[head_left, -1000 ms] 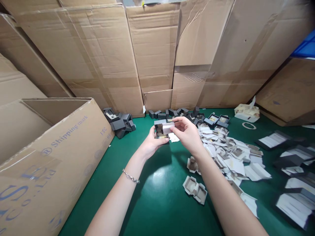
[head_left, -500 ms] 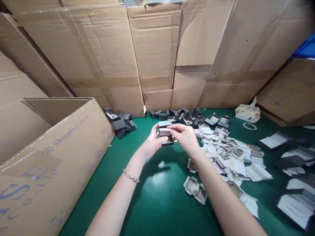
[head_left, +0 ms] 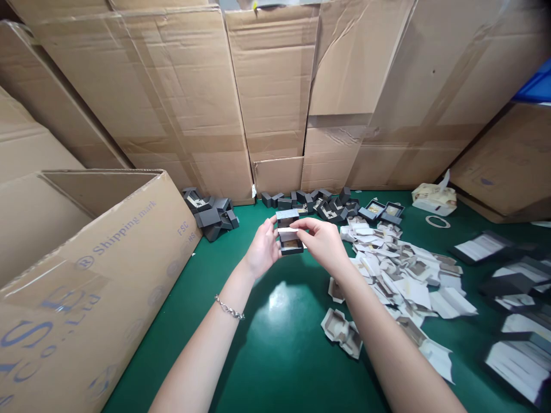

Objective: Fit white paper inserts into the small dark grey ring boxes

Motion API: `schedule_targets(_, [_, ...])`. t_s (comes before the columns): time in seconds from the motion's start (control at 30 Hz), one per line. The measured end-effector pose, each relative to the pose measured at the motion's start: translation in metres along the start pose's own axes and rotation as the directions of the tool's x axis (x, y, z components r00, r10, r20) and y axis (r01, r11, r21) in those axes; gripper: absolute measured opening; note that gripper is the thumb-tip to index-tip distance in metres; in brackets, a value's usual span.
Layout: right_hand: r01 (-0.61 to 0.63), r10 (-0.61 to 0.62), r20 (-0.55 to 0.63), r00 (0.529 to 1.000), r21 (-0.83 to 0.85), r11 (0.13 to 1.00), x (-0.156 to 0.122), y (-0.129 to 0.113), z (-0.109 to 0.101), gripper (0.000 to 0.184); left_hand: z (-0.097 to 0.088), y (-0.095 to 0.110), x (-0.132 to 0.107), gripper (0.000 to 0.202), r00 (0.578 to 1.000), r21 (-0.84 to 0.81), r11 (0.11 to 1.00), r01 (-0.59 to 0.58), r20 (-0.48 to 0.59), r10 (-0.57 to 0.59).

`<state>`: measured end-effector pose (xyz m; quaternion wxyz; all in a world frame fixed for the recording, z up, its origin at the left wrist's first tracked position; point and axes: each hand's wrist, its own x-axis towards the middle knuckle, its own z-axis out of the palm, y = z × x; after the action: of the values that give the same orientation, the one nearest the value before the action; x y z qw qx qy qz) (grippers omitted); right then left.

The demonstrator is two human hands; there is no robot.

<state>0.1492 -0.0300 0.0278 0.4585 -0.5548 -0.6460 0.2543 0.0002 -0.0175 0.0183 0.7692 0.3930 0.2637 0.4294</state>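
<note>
A small black box (head_left: 291,247) with its lid (head_left: 287,216) raised is held above the green table, at the middle of the view. My left hand (head_left: 263,245) grips it from the left side, fingers behind and under it. From the right, my right hand (head_left: 321,238) pinches a white paper insert (head_left: 287,232) at the box's inner back edge. Something brownish shows inside the box, too small to name. A heap of folded white paper inserts (head_left: 404,275) lies to the right of my right forearm.
An open shipping carton (head_left: 129,258) stands at left. Black boxes (head_left: 213,218) are piled beside it, and several more (head_left: 331,206) line the cardboard wall (head_left: 275,86). A tissue pack (head_left: 434,199) and a white ring (head_left: 438,221) lie back right. Open black boxes (head_left: 516,355) fill the right edge.
My left thumb has moved off the front of the box, so its inside shows more. The white insert in my right fingers has tilted up and back slightly.
</note>
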Motion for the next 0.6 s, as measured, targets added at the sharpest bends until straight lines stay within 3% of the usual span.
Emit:
schedule_targets(0.13, [0.029,-0.03,-0.005,1.0,-0.039,0.999,-0.001,0.001,0.002,0.023,-0.002,0.0,0.0,0.048,1.0,-0.051,0.999,-0.004,0.008,0.005])
schedule_targets(0.27, [0.06,-0.06,0.001,0.998,-0.087,0.994,0.0,0.002,0.003,0.022,-0.001,0.0,-0.002,0.065,0.999,-0.005,0.999,-0.039,0.002,0.039])
schedule_targets(0.37, [0.082,-0.082,0.009,0.997,-0.124,0.989,-0.001,0.003,0.005,0.022,0.004,-0.004,0.0,0.07,0.992,0.11,0.991,-0.081,-0.084,0.09])
schedule_targets(0.6, [0.189,-0.18,0.057,0.982,-0.277,0.942,-0.004,0.004,0.011,0.02,0.008,-0.021,0.011,0.044,0.942,0.186,0.976,-0.117,-0.292,0.168])
